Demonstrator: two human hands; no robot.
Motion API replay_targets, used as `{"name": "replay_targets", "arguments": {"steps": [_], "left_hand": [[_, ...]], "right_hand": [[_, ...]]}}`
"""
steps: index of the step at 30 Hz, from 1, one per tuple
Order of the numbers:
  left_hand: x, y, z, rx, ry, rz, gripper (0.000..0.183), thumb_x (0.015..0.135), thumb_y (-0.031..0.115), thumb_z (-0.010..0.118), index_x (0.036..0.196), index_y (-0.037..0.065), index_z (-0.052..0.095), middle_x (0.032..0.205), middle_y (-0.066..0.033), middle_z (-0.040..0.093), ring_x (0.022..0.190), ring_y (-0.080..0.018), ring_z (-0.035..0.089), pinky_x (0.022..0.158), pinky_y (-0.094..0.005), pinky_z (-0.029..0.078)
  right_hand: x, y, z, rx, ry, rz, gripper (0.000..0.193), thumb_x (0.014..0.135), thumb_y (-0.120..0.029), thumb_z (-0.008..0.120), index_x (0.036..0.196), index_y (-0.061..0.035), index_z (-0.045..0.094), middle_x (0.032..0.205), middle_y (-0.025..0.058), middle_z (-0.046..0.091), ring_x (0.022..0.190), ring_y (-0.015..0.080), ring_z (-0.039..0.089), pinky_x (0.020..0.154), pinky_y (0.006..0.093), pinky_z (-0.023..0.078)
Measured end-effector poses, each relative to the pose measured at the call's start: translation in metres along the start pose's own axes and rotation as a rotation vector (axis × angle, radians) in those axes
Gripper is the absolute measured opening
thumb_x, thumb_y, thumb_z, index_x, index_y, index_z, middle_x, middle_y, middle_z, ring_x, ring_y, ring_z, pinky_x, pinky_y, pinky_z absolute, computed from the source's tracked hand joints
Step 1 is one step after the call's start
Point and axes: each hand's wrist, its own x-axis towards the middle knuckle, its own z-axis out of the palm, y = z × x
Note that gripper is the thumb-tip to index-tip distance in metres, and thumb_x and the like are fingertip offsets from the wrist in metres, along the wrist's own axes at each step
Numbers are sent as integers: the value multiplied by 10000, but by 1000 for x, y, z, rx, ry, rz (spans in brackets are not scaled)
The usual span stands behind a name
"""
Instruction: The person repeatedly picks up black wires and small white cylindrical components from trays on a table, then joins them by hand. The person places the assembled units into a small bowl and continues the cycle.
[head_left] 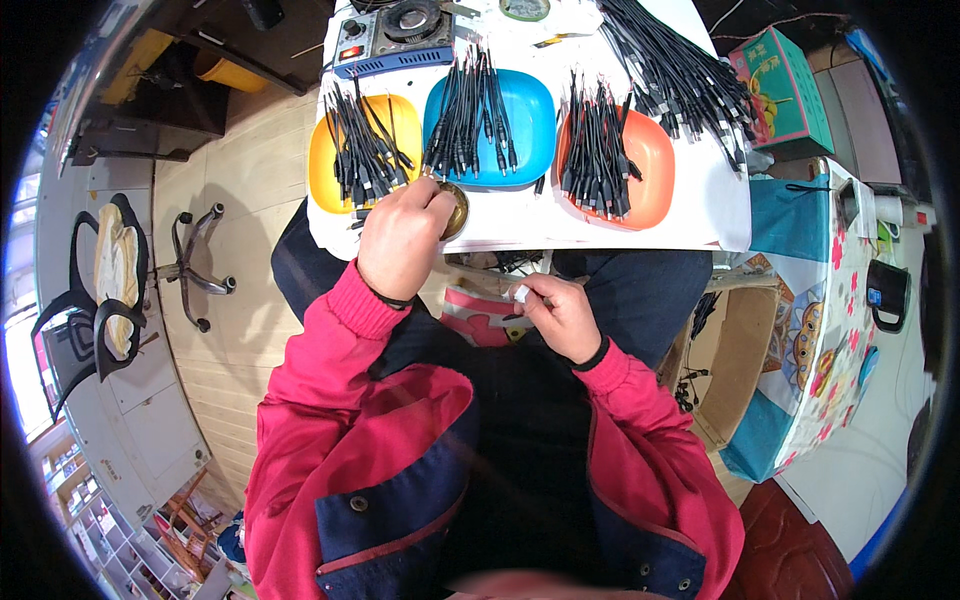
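My left hand (pixel 405 235) reaches to the table's near edge, fingers curled closed beside a small round brass-coloured dish (pixel 456 214). Whatever its fingertips hold is hidden from view. Over my lap, my right hand (pixel 562 315) is closed in a pinch on a small white piece (pixel 521 294), too small to identify. Beyond my left hand, short black cables lie in a yellow tray (pixel 320 185) and a blue tray (pixel 535 110). An orange tray (pixel 655 155) further right holds more black cables (pixel 597 160) with plug ends.
A blue box-shaped device (pixel 390 45) with a dial and red switch stands at the back left. A large bundle of black cables (pixel 680 75) covers the back right. An open cardboard box (pixel 740 365) sits right of my legs; a wheeled chair base (pixel 195 270) stands left.
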Motion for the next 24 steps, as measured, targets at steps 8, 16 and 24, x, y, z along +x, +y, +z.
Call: {"name": "replay_targets", "arguments": {"steps": [8,16,24], "left_hand": [[-12,13,-36,-41,79,-65,164,733,-5,633,894,28,637,880,-125,607,769,-324,623,688,-401,506],[22,-13,-78,-45,249,13,153,797,-19,666,944,24,660,897,-131,619,776,-334,629,670,-389,512],[119,-106,-76,34,281,88,119,802,-10,679,921,-8,690,843,-137,625,742,-300,637,656,-341,505]], "right_hand": [[-7,9,4,13,10,-24,145,900,-89,593,980,19,646,745,131,642,610,213,617,572,308,468],[-9,17,7,20,-33,12,110,897,-69,576,935,24,622,720,140,611,619,238,610,576,325,461],[-2,38,9,-19,-54,16,135,897,-134,592,949,-15,630,746,159,621,647,297,618,594,357,477]]}}
